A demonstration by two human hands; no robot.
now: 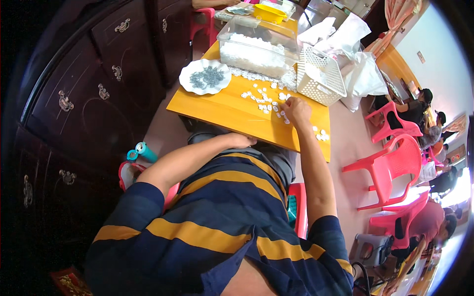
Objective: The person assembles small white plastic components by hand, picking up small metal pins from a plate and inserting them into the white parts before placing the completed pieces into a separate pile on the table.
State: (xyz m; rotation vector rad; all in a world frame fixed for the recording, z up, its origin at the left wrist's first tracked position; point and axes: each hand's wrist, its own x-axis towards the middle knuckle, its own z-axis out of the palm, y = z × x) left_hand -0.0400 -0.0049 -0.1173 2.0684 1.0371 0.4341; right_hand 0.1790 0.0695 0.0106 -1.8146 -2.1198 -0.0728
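Observation:
My right hand (297, 111) is over the right part of the wooden table (212, 106), its fingers curled down and closed among small white plastic pieces (266, 101). What those fingers hold, if anything, is hidden. A few more white pieces (322, 135) lie nearer the table's right edge, beside my wrist. My left hand (241, 140) rests at the near table edge by my lap, its fingers mostly hidden. A white scalloped plate (186, 79) with small dark grey parts is at the left. Behind the loose pieces stands a clear plastic bin (256, 63) heaped with white pieces.
A white perforated basket (321, 81) stands at the table's right, with white sacks (363, 74) beyond it. A yellow basin (269, 14) is farther back. Dark cabinets (98, 84) line the left. Pink chairs (390, 165) and other people are at the right. A turquoise bottle (146, 152) stands lower left.

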